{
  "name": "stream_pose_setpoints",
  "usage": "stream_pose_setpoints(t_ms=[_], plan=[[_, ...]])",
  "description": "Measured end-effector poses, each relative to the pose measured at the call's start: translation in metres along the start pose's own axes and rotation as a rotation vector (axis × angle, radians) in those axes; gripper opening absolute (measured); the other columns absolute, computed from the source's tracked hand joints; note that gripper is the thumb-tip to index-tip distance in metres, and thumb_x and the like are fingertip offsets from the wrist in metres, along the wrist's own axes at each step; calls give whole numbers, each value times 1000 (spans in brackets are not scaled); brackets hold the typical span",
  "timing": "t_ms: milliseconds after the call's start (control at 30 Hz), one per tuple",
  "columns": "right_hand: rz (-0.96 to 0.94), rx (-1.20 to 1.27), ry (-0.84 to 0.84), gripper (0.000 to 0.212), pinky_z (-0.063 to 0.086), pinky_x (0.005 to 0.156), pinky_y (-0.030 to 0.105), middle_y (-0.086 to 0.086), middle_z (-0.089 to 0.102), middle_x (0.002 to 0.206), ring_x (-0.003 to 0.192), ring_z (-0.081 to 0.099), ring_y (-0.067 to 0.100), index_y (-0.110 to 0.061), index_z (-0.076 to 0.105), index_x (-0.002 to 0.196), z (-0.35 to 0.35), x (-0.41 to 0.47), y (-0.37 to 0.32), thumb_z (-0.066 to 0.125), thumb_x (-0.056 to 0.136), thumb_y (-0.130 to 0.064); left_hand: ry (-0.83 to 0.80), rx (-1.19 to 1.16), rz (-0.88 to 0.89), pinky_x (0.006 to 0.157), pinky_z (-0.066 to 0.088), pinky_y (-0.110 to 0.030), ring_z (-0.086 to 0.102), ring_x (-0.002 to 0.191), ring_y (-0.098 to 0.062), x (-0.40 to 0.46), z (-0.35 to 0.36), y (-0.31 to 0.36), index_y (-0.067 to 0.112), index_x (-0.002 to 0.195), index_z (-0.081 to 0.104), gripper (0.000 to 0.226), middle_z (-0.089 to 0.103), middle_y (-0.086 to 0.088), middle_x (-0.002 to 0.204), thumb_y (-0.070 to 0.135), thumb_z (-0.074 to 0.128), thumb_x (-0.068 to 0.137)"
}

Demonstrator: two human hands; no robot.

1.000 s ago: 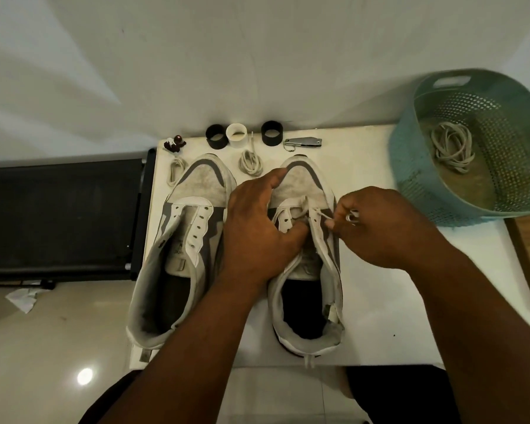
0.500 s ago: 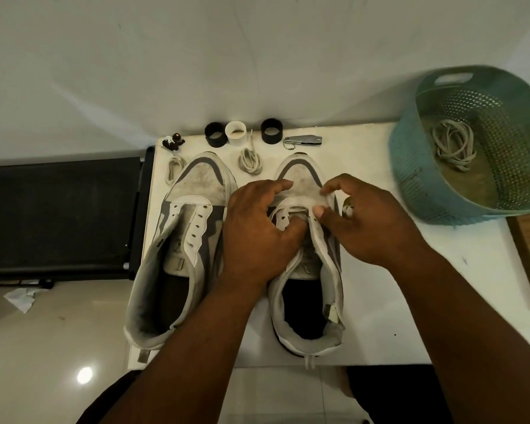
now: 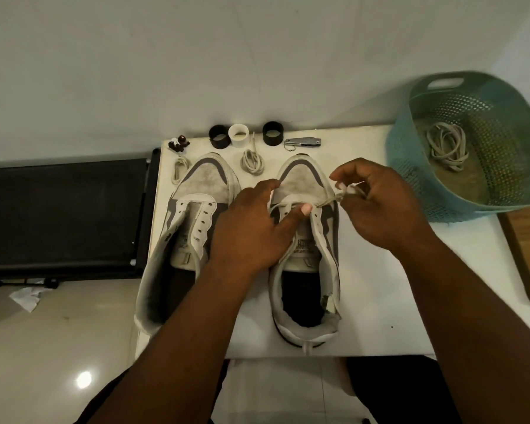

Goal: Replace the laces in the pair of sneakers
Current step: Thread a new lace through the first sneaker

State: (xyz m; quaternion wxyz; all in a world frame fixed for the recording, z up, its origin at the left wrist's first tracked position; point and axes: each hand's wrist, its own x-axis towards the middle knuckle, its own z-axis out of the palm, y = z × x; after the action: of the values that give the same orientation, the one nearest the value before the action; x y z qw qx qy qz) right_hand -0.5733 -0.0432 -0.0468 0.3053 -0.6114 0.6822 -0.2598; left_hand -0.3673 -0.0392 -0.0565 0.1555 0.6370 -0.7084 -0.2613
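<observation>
Sneakers, a worn grey-and-white pair, sit side by side on the white tabletop (image 3: 380, 301), toes toward the wall. Left sneaker (image 3: 184, 228) has bare eyelets, no lace in it. Right sneaker (image 3: 306, 237) has a pale flat lace (image 3: 328, 202) running across its lowest eyelets and out to the right.

Left hand (image 3: 251, 231) rests on the right sneaker's left side, fingers curled over the eyestay, thumb tip pressed down on the lace at the tongue; its grip is closed round the shoe's edge. Right hand (image 3: 380, 206) hovers just right of the toe box, finger and thumb pinching the lace end, a tight grip with the remaining fingers curled in.

Along the wall edge of the tabletop: a small dark-red and white trinket cluster (image 3: 179, 144), a black ring (image 3: 218, 136), a white ring (image 3: 238, 135), another black ring (image 3: 273, 133), a metal nail clipper with chain (image 3: 303, 143). One coiled off-white lace (image 3: 179, 165) lies left of the left toe, another coiled lace (image 3: 252, 160) between the two toes.

Teal perforated plastic basket (image 3: 416, 175) stands on the right end of the tabletop, with a bundle of old laces (image 3: 447, 146) inside. Black treadmill deck (image 3: 65, 215) sits left of the tabletop, with a crumpled paper scrap (image 3: 26, 296) on the tiled floor nearby.
</observation>
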Motion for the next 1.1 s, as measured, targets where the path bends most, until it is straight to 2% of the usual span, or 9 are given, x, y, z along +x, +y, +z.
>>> stream_pose_setpoints(t_ms=[167, 267, 433, 600, 700, 800, 867, 1000, 1100], plan=[[-95, 30, 79, 9, 51, 73, 20, -17, 72, 94, 83, 68, 3, -30, 71, 105, -9, -7, -5, 66, 98, -28, -194, 93, -10, 83, 51, -31, 67, 102, -11, -6, -56, 12, 39, 130, 62, 48, 72, 12, 107, 66, 64, 89], [-122, 75, 110, 12, 48, 68, 11, -26, 69, 86, 74, 68, -3, -30, 77, 102, -14, -17, -15, 65, 98, -30, -227, -235, 85, 66, 53, -33, 67, 67, -12, -14, -87, 27, 35, 111, 70, 18, 71, -1, 73, 42, 71, 94], [-44, 167, 126, 22, 53, 66, 33, 1, 72, 75, 62, 63, 16, -17, 78, 96, -30, -21, -36, 63, 100, -32, -252, -787, 46, 62, 51, -23, 65, 67, -15, -24, -122, 49, 22, 101, 76, 13, 72, -3, 83, 18, 63, 101], [72, 605, 43, 8, 49, 61, 33, 5, 64, 73, 58, 61, 14, -17, 68, 103, -57, -19, -71, 62, 99, -12, -363, -1113, 79, 78, 60, -40, 72, 84, -25, -23, -162, 59, 16, 105, 80, 33, 75, -12, 105, 12, 51, 91], [71, 520, -105, 22, 47, 57, 29, 14, 69, 85, 64, 64, 19, -15, 69, 108, -67, -18, -83, 58, 96, 0, -451, -1270, 141, 77, 62, -38, 73, 95, -30, -26, -174, 65, 11, 112, 78, 49, 75, -13, 110, 7, 39, 83], [87, 427, -195, 34, 51, 57, 27, 12, 74, 90, 70, 69, 20, -14, 68, 107, -62, -14, -82, 50, 92, 10, -333, -1159, 205, 82, 62, -35, 74, 95, -28, -28, -165, 68, 14, 113, 77, 51, 76, -9, 104, -9, 41, 84], [50, 288, -93, 41, 58, 69, 32, 1, 75, 92, 79, 73, 19, -23, 67, 106, -53, -9, -70, 48, 89, 8, -169, -933, 273, 83, 60, -32, 75, 95, -21, -29, -154, 69, 17, 111, 76, 44, 78, -2, 98, -16, 56, 89], [87, -65, 247, 25, 46, 75, 22, -8, 71, 94, 83, 65, 8, -27, 70, 110, -39, -13, -34, 62, 92, -12, 22, -734, 288, 76, 61, -28, 76, 81, -14, -32, -148, 70, 19, 101, 78, 25, 80, 2, 85, -1, 77, 86], [203, -190, 176, 21, 48, 85, 26, 3, 72, 107, 94, 67, 22, -18, 74, 109, -19, -21, 2, 66, 90, -13, 115, -512, 290, 69, 61, -25, 76, 73, -10, -30, -144, 66, 21, 98, 82, 16, 79, 10, 80, 9, 82, 86]])
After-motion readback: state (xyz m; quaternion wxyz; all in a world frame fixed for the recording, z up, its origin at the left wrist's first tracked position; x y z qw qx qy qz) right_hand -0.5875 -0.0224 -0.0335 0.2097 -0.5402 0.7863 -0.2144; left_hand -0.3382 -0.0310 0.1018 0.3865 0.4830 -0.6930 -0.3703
